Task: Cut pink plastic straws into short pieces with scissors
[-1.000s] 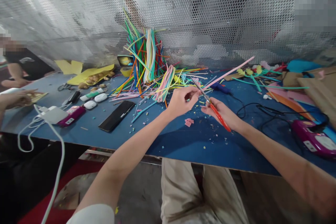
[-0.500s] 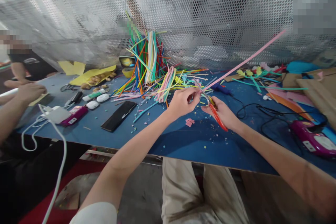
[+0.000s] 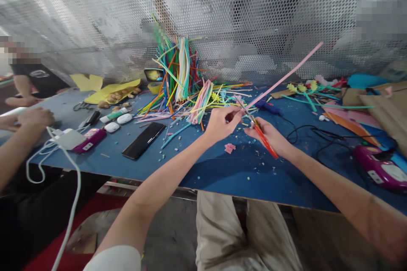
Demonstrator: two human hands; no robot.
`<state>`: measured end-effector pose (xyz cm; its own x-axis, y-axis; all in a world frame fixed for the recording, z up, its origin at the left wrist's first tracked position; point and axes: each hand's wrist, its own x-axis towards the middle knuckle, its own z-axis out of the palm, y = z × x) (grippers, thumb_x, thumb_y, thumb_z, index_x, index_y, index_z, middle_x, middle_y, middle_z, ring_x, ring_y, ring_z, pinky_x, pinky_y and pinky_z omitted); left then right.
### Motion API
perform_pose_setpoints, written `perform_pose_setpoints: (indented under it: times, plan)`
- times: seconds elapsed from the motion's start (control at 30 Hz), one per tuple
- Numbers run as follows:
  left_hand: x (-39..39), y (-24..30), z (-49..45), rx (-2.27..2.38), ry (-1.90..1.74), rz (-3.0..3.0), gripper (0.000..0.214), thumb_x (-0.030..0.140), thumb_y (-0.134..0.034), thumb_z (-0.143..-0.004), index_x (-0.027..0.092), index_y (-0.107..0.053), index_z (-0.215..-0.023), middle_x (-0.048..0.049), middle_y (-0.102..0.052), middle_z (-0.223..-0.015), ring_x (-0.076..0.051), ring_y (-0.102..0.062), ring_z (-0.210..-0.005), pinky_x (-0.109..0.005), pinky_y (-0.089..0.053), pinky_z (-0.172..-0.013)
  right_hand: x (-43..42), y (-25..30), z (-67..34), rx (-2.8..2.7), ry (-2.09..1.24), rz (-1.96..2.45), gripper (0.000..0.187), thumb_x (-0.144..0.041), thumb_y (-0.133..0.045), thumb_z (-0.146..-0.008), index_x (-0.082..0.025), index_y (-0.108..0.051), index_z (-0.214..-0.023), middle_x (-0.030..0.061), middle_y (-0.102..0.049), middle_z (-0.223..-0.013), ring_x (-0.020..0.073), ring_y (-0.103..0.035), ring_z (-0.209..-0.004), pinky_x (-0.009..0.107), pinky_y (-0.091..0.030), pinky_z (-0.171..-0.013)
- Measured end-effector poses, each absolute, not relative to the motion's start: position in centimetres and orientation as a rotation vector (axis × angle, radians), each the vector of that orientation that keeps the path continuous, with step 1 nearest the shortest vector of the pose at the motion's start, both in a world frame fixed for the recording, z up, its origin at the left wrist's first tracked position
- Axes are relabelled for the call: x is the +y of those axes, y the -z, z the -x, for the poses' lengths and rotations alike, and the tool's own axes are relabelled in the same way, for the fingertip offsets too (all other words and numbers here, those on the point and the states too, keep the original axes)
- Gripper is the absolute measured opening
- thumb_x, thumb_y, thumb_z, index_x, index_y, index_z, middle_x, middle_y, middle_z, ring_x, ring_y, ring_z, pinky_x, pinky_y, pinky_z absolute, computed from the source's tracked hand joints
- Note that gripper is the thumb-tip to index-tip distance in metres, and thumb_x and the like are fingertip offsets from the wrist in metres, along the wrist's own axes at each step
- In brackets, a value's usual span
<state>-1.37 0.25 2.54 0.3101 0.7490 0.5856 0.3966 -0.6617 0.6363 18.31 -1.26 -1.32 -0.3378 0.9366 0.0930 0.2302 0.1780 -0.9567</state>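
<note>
A long pink pipe cleaner (image 3: 286, 77) slants up to the right from the fingertips of my left hand (image 3: 223, 123), which pinch its lower end. My right hand (image 3: 270, 135) is closed around red-handled scissors (image 3: 264, 139). Their blades reach up and left, crossing by the pipe cleaner's lower end at my left fingertips. Whether the blades touch it I cannot tell. Below my hands lie several short pink cut pieces (image 3: 229, 148) on the blue table (image 3: 219, 173). Behind my left hand rests a bundle of pastel pipe cleaners (image 3: 201, 103).
A tall heap of coloured pipe cleaners (image 3: 182, 70) stands before the perforated metal screen (image 3: 254, 17). A black phone (image 3: 143, 140) lies to the left. A blue glue gun (image 3: 267, 107) and its black cable lie right. At far left are a co-worker's hands (image 3: 36, 116).
The pink pipe cleaner's far end has shifted left and slightly down, and less of its length shows. My hands and the scissors have barely moved. The co-worker's hands have shifted left and down.
</note>
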Motion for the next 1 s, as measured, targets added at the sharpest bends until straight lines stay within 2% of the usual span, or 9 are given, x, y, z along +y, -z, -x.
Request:
perform_pose_setpoints:
  times: [0.27,0.43,0.53,0.7,0.8,1.0]
  plan:
    - [0.6,-2.7,1.8,1.032,-1.227,-2.232,0.027,0.034,-0.054,-0.093,0.015,-0.071,-0.084,0.0016,-0.058,-0.058,-0.008,-0.043,-0.051,-0.022,-0.032,-0.052,-1.9,0.0,-18.8,-1.792,-1.275,1.098,0.032,-0.045,-0.07,-0.08,-0.021,-0.049,-0.089,-0.0044,-0.05,-0.073,0.012,-0.042,-0.064,0.028,-0.036,-0.061]
    - [0.6,-2.9,1.9,1.028,-1.223,-2.235,0.024,0.031,-0.055,-0.092,0.015,-0.071,-0.082,0.0031,-0.051,-0.057,-0.007,-0.038,-0.051,-0.023,-0.029,-0.052,-2.0,-0.3,-18.6,-1.781,-1.317,1.082,0.032,-0.043,-0.07,-0.079,-0.023,-0.046,-0.085,-0.0062,-0.042,-0.068,0.0112,-0.035,-0.06,0.027,-0.032,-0.057]
    - [0.7,-2.8,1.9,1.013,-1.226,-2.199,0.025,0.033,-0.055,-0.092,0.015,-0.072,-0.084,0.0026,-0.052,-0.059,-0.007,-0.037,-0.052,-0.023,-0.028,-0.051,-1.7,0.6,-18.6,-1.771,-1.276,1.126,0.032,-0.038,-0.07,-0.077,-0.024,-0.042,-0.082,-0.0071,-0.04,-0.066,0.0113,-0.035,-0.058,0.027,-0.031,-0.056]
    - [1.2,-2.4,1.9,0.97,-1.213,-2.063,0.029,0.039,-0.055,-0.093,0.015,-0.071,-0.086,0.0021,-0.053,-0.057,-0.008,-0.041,-0.05,-0.021,-0.03,-0.05,-1.1,2.1,-18.6,-1.793,-1.131,1.223,0.02,-0.025,-0.061,-0.078,-0.023,-0.041,-0.078,-0.0064,-0.04,-0.062,0.0116,-0.036,-0.056,0.028,-0.03,-0.055]
    - [1.5,-2.6,2.1,0.925,-1.187,-2.006,0.032,0.042,-0.056,-0.093,0.015,-0.071,-0.087,0.0012,-0.054,-0.059,-0.008,-0.044,-0.051,-0.02,-0.034,-0.05,-0.9,2.3,-18.4,-1.793,-1.07,1.219,0.019,-0.029,-0.06,-0.079,-0.022,-0.043,-0.077,-0.0059,-0.04,-0.063,0.0112,-0.036,-0.058,0.027,-0.028,-0.055]
    - [1.9,-3.2,2.6,0.927,-1.085,-1.993,0.035,0.046,-0.057,-0.092,0.015,-0.074,-0.095,-0.0001,-0.061,-0.064,-0.007,-0.047,-0.052,-0.019,-0.036,-0.05,-1.0,2.2,-18.3,-1.762,-1.083,1.205,0.032,-0.043,-0.065,-0.08,-0.021,-0.043,-0.077,-0.0064,-0.04,-0.064,0.01,-0.035,-0.057,0.026,-0.028,-0.055]
